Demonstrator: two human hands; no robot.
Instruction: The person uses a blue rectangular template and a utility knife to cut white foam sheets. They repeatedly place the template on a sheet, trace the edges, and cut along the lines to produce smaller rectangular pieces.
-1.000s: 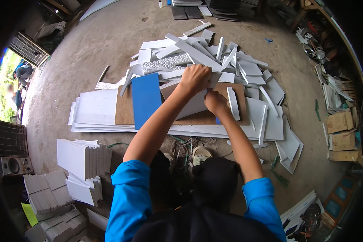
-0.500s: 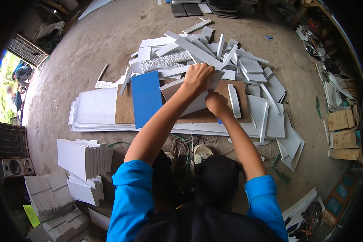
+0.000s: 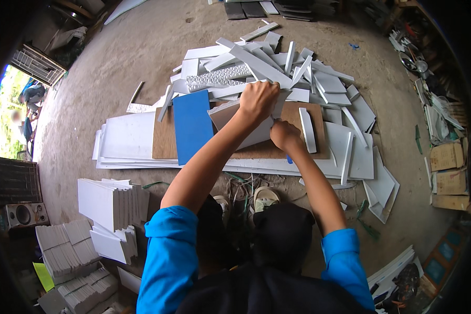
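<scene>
My left hand (image 3: 260,99) is closed over the upper edge of some white boards (image 3: 254,137), which it holds tilted above a brown wooden board (image 3: 298,153). Just to the right and a little nearer, my right hand (image 3: 286,137) makes a fist close to the boards' right edge. A small blue end (image 3: 289,159) pokes out below that fist; the rest of this slim tool is mostly hidden by the fingers. A blue panel (image 3: 192,128) lies left of the held boards, and a white strip (image 3: 307,130) rests to their right.
A heap of white offcuts (image 3: 261,60) lies beyond my hands. Wide white sheets (image 3: 125,138) sit under the wooden board. Stacked white panels (image 3: 97,201) stand at the near left, and cardboard boxes (image 3: 447,157) at the right. My shoes (image 3: 266,198) are close to the sheets' near edge.
My right fist has slid slightly nearer to me along the boards' edge, away from my left hand. The left hand keeps its grip. The whole view has shifted a little.
</scene>
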